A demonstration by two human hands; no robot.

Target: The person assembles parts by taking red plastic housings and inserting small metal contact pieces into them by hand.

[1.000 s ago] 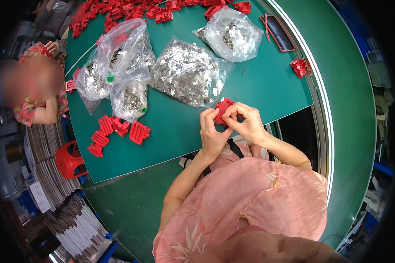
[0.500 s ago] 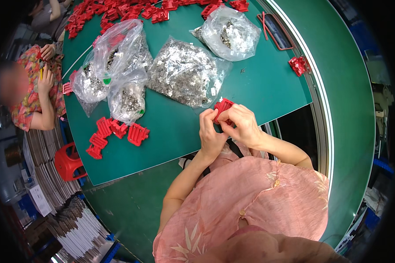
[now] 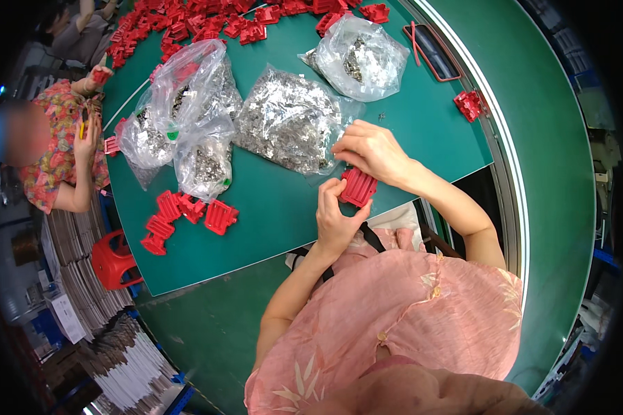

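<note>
Green table [image 3: 270, 228], bare along its near edge. At far left, seated co-worker [image 3: 55, 159] beside table's left edge, red stool [image 3: 114, 259] below. Loose red clips [image 3: 187, 214] near that edge, well apart from hands, open green between. Clear bags of small metal parts [image 3: 194, 117] beyond them; largest bag [image 3: 291, 121] just left of right hand. Left hand [image 3: 336, 218] curled around red plastic piece [image 3: 358, 187], thumb on its left side, above near edge. Right hand [image 3: 374, 149] fingers bent, pressing top of same piece. More red parts [image 3: 471, 104] by right edge.
</note>
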